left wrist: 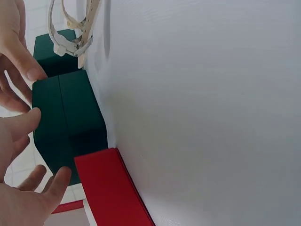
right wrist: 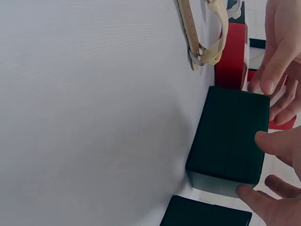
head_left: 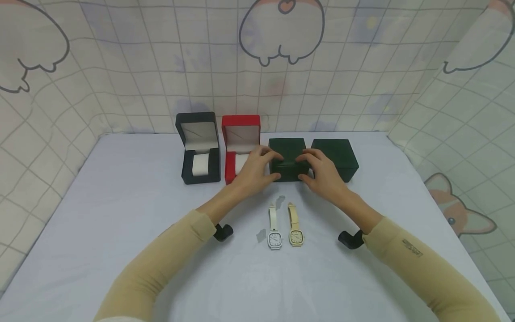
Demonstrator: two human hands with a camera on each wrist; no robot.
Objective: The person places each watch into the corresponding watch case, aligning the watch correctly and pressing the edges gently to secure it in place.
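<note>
A closed dark green box (head_left: 288, 151) stands in the back row on the white table, and both hands are on it. My left hand (head_left: 274, 167) grips its left end, fingers on the lid and thumb against the front. My right hand (head_left: 301, 168) holds the right end the same way. In the left wrist view the left hand (left wrist: 47, 146) curls round the green box (left wrist: 68, 117). The right wrist view has the right hand (right wrist: 256, 165) over the box (right wrist: 225, 136). A white watch (head_left: 274, 229) and a cream watch (head_left: 295, 228) lie flat in front of the box.
An open red box (head_left: 240, 134) with a white cushion sits just left of the held box. An open black box (head_left: 199, 150) stands further left. A second closed green box (head_left: 337, 155) is to the right. A patterned cloth wall (head_left: 120, 67) rings the table.
</note>
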